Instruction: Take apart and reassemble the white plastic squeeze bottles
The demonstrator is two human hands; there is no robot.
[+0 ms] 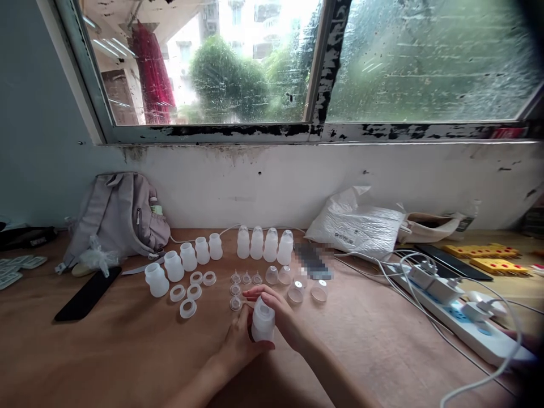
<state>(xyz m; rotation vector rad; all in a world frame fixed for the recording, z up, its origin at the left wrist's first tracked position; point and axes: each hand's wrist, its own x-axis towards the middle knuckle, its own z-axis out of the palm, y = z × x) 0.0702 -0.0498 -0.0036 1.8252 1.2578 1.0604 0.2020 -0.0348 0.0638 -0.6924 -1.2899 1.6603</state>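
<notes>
A frosted white baby bottle [263, 327] stands upright between my two hands, near the table's front. My left hand [238, 339] wraps around its lower part. My right hand [284, 317] closes on its upper part from the right, fingers reaching over the far side. Just beyond lie several clear bottle teats [235, 290] and several translucent dome caps [296, 292]. To the left are several white collar rings [187, 309] and a slanting row of open bottle bodies [156, 280]. Farther back, several capped bottles [271, 246] stand in a line.
A grey backpack [121, 212] leans at the back left, with a black phone-like slab [88, 294] before it. A white plastic mailer [357, 221] lies at the back right. The white power strip [459, 317] and its cables stretch along the right. Yellow pieces [499, 266] lie beyond.
</notes>
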